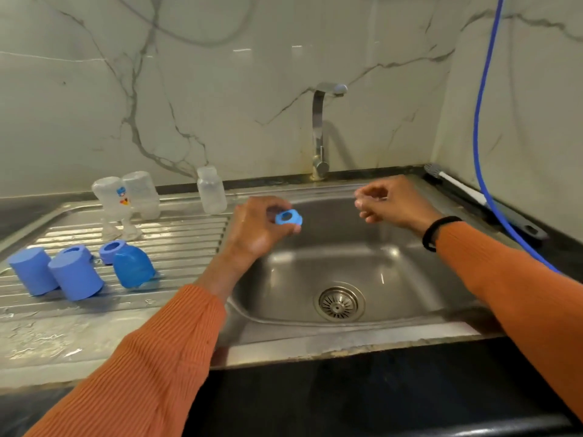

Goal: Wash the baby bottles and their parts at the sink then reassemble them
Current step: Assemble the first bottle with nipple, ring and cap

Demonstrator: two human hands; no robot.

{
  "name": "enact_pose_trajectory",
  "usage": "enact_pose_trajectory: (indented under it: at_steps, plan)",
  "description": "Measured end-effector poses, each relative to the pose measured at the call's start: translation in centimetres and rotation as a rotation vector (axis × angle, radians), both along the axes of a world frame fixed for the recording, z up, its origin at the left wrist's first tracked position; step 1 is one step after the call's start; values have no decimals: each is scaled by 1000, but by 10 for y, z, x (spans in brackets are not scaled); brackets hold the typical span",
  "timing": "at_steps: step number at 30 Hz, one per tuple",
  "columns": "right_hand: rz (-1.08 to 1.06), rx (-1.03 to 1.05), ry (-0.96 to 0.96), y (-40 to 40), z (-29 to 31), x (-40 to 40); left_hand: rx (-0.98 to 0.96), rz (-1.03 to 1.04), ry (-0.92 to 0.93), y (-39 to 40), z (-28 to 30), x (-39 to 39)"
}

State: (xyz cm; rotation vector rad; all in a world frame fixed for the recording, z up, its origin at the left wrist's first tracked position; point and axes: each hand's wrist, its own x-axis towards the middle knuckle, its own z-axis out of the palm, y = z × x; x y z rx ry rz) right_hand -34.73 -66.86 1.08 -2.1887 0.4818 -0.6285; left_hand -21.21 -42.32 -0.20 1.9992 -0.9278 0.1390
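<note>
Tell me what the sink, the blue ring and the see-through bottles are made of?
The sink looks like brushed steel: grey, with soft bright reflections. The blue ring that the left hand pinches seems plastic: solid colour, smooth, dull shine. The bottles on the draining board are probably clear plastic; they look cloudy, though glass cannot be ruled out.

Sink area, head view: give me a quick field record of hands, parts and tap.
left hand: pinches blue ring over the sink basin
right hand: fingers curled, contents unclear
tap: no water visible
drainboard: three clear bottles, two upside down; three blue caps; two more blue rings
counter right: brush
</note>
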Motion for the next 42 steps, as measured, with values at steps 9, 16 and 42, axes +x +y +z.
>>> enact_pose_trajectory:
  at_steps: [9, 16, 42]
  plan:
    - [167, -126, -149, 57, 11, -4, -398, -303, 1009, -7, 19, -27]
    - [204, -247, -161, 66, 7, -7, -382, -368, 1121, -6, 19, -35]
    - [246, -75, -245, 67, 0, -3, -440, -278, 1040, -7, 20, -36]
